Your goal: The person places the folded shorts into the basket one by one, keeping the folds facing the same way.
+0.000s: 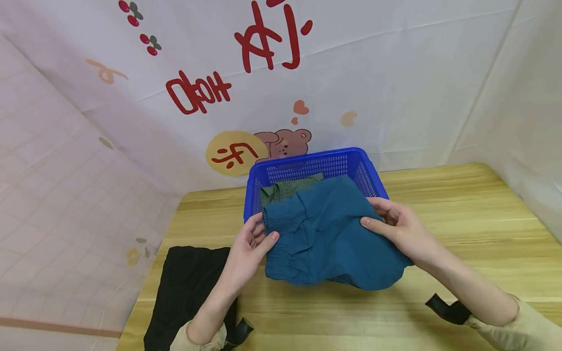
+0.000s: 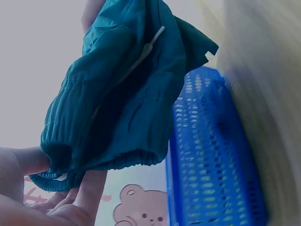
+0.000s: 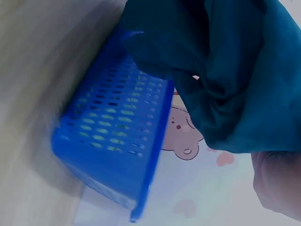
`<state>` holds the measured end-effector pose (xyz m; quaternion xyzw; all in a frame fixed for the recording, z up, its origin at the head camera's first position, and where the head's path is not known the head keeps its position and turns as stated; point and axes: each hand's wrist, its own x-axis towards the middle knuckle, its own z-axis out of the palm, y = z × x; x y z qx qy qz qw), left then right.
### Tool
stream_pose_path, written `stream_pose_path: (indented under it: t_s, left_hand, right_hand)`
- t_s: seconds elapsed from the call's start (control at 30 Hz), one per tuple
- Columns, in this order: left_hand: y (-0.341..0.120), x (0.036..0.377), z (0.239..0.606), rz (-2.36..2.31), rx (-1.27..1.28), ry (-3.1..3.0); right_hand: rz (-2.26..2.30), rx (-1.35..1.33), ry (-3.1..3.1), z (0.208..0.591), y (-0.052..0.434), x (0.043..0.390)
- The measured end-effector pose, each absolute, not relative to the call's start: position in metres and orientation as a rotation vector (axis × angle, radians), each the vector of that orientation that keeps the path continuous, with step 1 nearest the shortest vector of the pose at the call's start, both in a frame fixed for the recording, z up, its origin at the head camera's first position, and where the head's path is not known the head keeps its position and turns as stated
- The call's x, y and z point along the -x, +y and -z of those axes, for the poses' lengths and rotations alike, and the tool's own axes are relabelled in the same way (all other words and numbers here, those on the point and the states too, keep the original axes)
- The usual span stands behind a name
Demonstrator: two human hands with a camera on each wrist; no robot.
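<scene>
A pair of teal shorts (image 1: 338,234) is held up in front of a blue plastic basket (image 1: 316,158). My left hand (image 1: 250,246) pinches the gathered elastic waistband at its left end, thumb on top. On the other side my right hand (image 1: 399,229) grips the leg end, thumb over the cloth and fingers behind it. A pale drawstring (image 2: 146,52) hangs along the shorts in the left wrist view. Behind the shorts, a folded green garment (image 1: 290,187) lies in the basket, partly covered from view.
Black folded cloth (image 1: 184,287) lies on the wooden table (image 1: 461,209) at the left, partly under my left forearm. A white printed curtain (image 1: 395,97) stands right behind the basket and along the left side.
</scene>
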<state>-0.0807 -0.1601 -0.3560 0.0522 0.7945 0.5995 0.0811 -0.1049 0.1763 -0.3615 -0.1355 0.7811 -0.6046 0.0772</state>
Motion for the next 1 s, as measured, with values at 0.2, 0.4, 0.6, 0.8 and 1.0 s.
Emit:
stream_pose_path:
  t_s: [0.2, 0.4, 0.6, 0.8, 1.0]
  left_hand:
    - [-0.167, 0.097, 0.34, -1.773, -0.168, 2.442]
    - [-0.173, 0.108, 0.33, -1.772, -0.176, 2.462]
    - [-0.178, 0.119, 0.322, -1.815, -0.196, 2.482]
    - [-0.183, 0.129, 0.313, -1.834, -0.188, 2.527]
    - [-0.184, 0.14, 0.304, -1.899, -0.16, 2.546]
  right_hand:
    - [1.776, 0.487, 2.345, 0.338, 0.169, 0.127]
    - [1.679, 0.512, 2.378, 0.32, 0.161, 0.145]
    - [1.62, 0.511, 2.41, 0.307, 0.15, 0.163]
    - [1.617, 0.502, 2.412, 0.294, 0.137, 0.182]
    - [1.653, 0.481, 2.394, 0.279, 0.13, 0.197]
